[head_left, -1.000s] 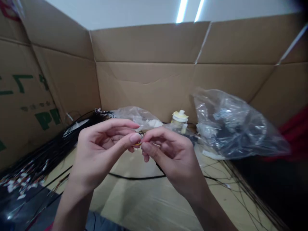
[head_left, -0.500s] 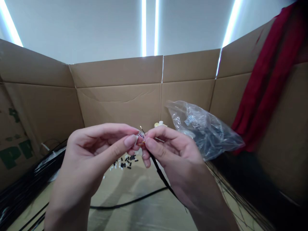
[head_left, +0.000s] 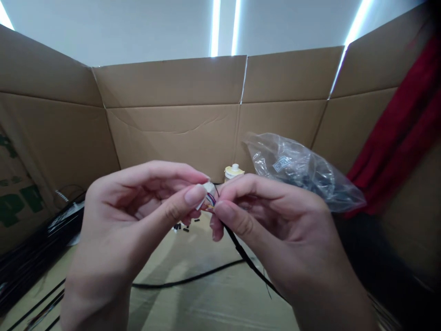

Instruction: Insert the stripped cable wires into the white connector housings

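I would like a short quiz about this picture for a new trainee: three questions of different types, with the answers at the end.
1. Which hand pinches the white connector?
2. True or false: the clear plastic bag lies to the right of the yellowish container.
3. The cable at the right hand is: a) white, b) black, c) red.

Key: 1. The left hand. 2. True. 3. b.
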`<state>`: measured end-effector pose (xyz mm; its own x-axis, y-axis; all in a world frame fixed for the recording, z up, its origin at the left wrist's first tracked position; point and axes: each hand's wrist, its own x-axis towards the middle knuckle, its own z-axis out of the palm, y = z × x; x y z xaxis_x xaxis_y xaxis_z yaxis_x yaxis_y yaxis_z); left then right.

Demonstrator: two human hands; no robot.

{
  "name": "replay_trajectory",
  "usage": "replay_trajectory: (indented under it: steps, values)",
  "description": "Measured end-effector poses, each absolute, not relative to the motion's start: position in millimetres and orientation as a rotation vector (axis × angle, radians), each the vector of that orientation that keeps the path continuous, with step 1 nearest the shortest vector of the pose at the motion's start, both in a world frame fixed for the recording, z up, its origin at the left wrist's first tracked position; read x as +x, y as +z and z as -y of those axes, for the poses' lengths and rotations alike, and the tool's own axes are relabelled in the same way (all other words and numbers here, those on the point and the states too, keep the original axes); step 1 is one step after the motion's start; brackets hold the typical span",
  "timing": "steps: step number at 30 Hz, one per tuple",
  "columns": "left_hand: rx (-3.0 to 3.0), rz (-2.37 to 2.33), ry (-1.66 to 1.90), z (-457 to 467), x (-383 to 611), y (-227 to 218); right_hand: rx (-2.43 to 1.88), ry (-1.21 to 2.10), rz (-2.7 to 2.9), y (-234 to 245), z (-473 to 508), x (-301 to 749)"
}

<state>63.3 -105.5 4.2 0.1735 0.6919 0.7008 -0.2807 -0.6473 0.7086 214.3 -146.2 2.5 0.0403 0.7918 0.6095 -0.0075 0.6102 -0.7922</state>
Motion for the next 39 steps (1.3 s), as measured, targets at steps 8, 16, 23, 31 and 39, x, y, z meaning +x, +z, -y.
replay_trajectory:
  steps: [8,16,23,31,39]
  values:
    - [1.715,-0.426,1.626,94,60,1,-0.637,0.482,1.416,-1,141,207]
    - [1.729,-0.405,1.631,93,61,2,-0.684,0.378,1.462,6,146,205]
    - [1.743,-0.436,1.639,94,66,1,-0.704,0.306,1.499,0,144,205]
    - [1.82,-0.59,1.767,103,67,1,-0.676,0.23,1.408,-3,140,202]
    - [1.876,-0.7,1.828,102,68,-2,-0.744,0.198,1.438,2,143,205]
